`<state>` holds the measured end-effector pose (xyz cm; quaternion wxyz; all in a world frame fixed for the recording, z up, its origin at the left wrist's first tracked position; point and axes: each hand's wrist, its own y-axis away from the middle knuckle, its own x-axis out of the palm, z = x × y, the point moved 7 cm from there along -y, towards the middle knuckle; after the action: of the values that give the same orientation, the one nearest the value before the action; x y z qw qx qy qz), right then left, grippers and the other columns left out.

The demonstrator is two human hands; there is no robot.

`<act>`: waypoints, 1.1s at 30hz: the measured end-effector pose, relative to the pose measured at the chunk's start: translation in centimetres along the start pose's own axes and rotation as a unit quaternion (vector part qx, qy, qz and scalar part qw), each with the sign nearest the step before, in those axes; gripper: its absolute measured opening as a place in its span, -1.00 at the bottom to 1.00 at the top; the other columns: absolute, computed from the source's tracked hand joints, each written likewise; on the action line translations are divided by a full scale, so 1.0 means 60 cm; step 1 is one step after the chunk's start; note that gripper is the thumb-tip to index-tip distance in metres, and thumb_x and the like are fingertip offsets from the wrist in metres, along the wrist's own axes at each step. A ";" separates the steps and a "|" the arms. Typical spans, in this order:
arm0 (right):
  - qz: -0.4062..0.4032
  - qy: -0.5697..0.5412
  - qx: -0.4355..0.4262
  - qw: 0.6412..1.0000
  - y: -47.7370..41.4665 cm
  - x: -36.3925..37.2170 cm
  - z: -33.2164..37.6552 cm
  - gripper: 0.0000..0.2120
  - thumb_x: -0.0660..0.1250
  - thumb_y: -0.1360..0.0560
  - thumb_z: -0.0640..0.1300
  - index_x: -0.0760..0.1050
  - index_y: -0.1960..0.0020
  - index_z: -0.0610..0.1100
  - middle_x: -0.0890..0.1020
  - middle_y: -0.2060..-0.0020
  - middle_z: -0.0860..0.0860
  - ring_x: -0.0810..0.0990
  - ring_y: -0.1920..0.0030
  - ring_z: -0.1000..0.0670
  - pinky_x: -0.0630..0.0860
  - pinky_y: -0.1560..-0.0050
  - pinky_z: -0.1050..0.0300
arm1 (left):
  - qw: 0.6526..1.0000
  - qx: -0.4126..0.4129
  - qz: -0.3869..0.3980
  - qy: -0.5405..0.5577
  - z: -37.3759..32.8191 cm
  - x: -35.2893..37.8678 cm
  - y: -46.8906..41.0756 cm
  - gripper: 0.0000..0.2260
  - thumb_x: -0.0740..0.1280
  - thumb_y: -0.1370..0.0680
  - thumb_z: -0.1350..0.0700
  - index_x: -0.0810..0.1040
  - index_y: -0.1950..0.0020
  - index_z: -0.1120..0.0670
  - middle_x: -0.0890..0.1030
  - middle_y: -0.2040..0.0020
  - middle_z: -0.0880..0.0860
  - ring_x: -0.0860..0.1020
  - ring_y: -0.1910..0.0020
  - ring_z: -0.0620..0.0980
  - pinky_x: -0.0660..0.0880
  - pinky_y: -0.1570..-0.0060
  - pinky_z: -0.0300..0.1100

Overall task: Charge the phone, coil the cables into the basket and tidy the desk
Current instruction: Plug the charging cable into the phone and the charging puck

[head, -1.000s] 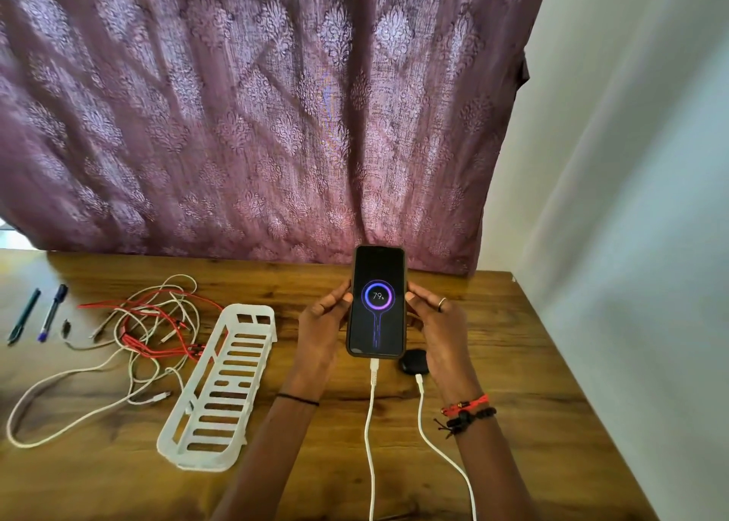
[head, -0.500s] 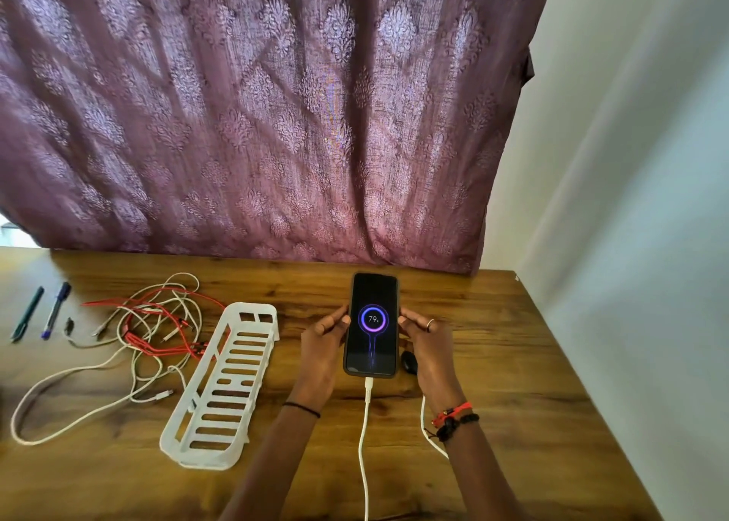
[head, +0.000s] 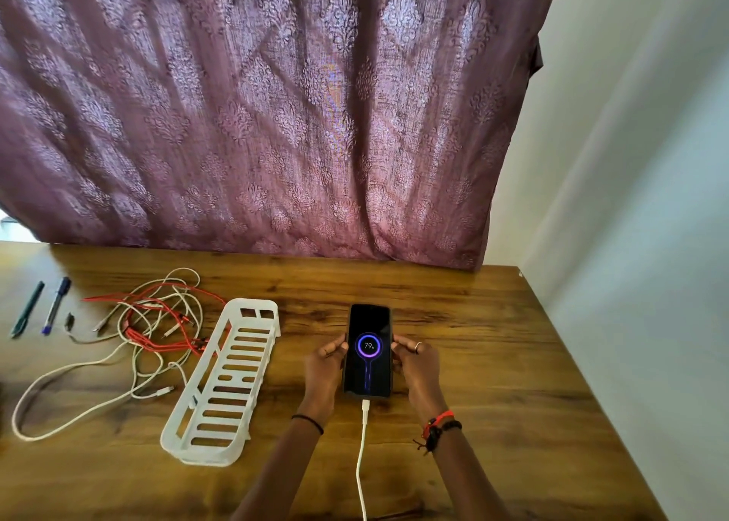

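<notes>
A black phone (head: 369,349) lies flat on the wooden desk (head: 493,362), its screen lit with a charging ring and 79%. A white charging cable (head: 362,457) is plugged into its near end and runs off the bottom edge. My left hand (head: 321,370) grips the phone's left side and my right hand (head: 419,370) grips its right side. To the left stands a white slotted plastic basket (head: 225,386) with nothing in it. Beyond the basket lies a tangle of red and white cables (head: 150,323).
Two pens (head: 41,307) lie at the far left of the desk, with a small dark piece beside them. A purple patterned curtain (head: 276,106) hangs behind the desk and a white wall (head: 651,244) borders its right edge.
Both hands have lowered the phone from a raised tilt down onto the desk. The small black object and second white cable seen beside my right hand are hidden now.
</notes>
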<state>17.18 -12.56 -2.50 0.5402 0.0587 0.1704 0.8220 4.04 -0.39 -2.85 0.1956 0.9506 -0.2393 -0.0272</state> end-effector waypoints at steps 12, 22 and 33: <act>-0.004 0.116 0.010 0.993 0.002 0.010 -0.055 -0.77 0.32 -0.51 -0.22 0.58 -0.15 -0.17 0.66 -0.04 -0.09 0.61 -0.01 -0.02 0.57 -0.11 0.02 | 0.998 -0.041 -0.039 -0.041 0.076 -0.023 -0.020 -0.74 0.27 -0.56 0.24 0.52 -0.25 0.21 0.57 -0.22 0.18 0.55 -0.16 0.11 0.54 0.16 -0.21; 0.011 0.177 0.012 0.984 0.001 0.020 -0.062 -0.76 0.29 -0.53 -0.25 0.56 -0.19 -0.21 0.64 -0.09 -0.11 0.61 -0.10 -0.06 0.55 -0.16 0.02 | 0.994 -0.002 -0.036 -0.108 0.088 -0.033 -0.030 -0.74 0.24 -0.58 0.25 0.52 -0.25 0.23 0.58 -0.21 0.18 0.55 -0.16 0.09 0.52 -0.01 -0.14; 0.022 0.191 0.015 0.981 -0.011 0.022 -0.063 -0.77 0.30 -0.52 -0.28 0.57 -0.15 -0.24 0.65 -0.06 -0.15 0.63 -0.03 -0.07 0.60 -0.06 0.05 | 0.984 0.033 -0.046 -0.168 0.082 -0.030 -0.031 -0.76 0.25 -0.57 0.28 0.55 -0.21 0.23 0.62 -0.13 0.18 0.57 -0.05 0.01 0.49 0.05 -0.20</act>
<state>16.14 -11.92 -6.37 0.4788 -0.0876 0.2818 0.8269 2.53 0.17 -8.18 0.1192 0.9485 -0.2257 -0.1876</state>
